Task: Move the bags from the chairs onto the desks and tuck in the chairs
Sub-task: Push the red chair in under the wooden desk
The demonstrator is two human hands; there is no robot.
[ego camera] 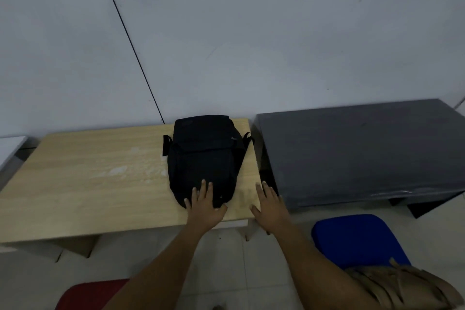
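A black backpack (205, 156) lies flat on the right part of the light wooden desk (88, 184). My left hand (205, 205) rests open on the bag's near end, fingers spread over the fabric. My right hand (269, 205) lies open and flat on the desk's near right corner, beside the bag and not touching it. A red chair seat (93, 294) shows at the bottom left, pulled out from the wooden desk. A blue chair seat (357, 239) stands in front of the dark grey desk (352, 153); a tan bag (402, 284) lies on its near edge.
A grey wall runs right behind both desks. A narrow gap separates the wooden desk from the grey one. A white surface (10, 148) pokes in at the far left. Pale floor tiles (226, 254) lie between the chairs and the desks.
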